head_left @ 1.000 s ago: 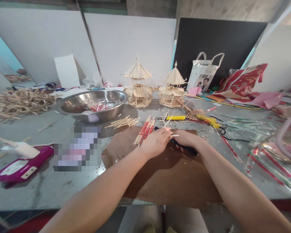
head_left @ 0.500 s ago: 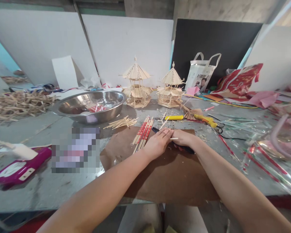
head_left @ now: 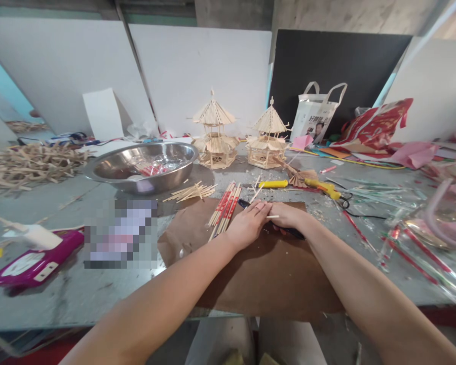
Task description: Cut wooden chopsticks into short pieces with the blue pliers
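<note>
My left hand is closed with its fingers pressed down on a thin wooden stick, whose pale end shows beside my right hand. Closed round a long black tool, my right hand touches the left one. The black tool's other end shows past my left fingers; its middle is hidden, so its kind is unclear. Both hands rest over a brown sheet. Left of them lie several chopsticks with red printed bands. Just beyond my fingers is a loose pale stick.
Two stick-built pagoda models stand at the back. A steel basin is at left, near a pile of sticks and a purple power strip. A yellow cutter, yellow glue gun and plastic wrappers lie at right.
The camera view has shifted very slightly. Both hands, the stick and the black tool stay in nearly the same place.
</note>
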Demonstrator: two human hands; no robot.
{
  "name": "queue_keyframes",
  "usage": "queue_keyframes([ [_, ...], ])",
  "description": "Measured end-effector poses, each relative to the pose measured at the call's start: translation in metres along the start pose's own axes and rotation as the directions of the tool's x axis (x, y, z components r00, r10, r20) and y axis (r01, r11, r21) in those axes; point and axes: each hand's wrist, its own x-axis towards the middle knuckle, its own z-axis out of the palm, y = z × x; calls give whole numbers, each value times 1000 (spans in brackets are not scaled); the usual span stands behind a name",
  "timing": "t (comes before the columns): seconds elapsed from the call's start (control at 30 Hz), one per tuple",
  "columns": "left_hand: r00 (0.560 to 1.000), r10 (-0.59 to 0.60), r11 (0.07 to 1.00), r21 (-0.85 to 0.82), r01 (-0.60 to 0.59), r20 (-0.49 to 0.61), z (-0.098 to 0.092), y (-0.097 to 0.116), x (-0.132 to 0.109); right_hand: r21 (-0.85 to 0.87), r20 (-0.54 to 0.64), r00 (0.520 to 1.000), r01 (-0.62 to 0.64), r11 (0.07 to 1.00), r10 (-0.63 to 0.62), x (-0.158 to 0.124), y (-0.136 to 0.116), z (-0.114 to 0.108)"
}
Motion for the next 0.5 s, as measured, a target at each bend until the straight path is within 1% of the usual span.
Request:
queue_keyframes([
  [0.23, 1000, 5, 1000, -13, -5, -20, 3, -1, 0, -22, 10, 1000, 13, 1000, -13, 1, -1, -1],
  [0.5, 999, 16, 1000, 3, -16, -49, 2, 0, 1, -24, 13, 997, 71, 997, -71, 2, 3, 0],
])
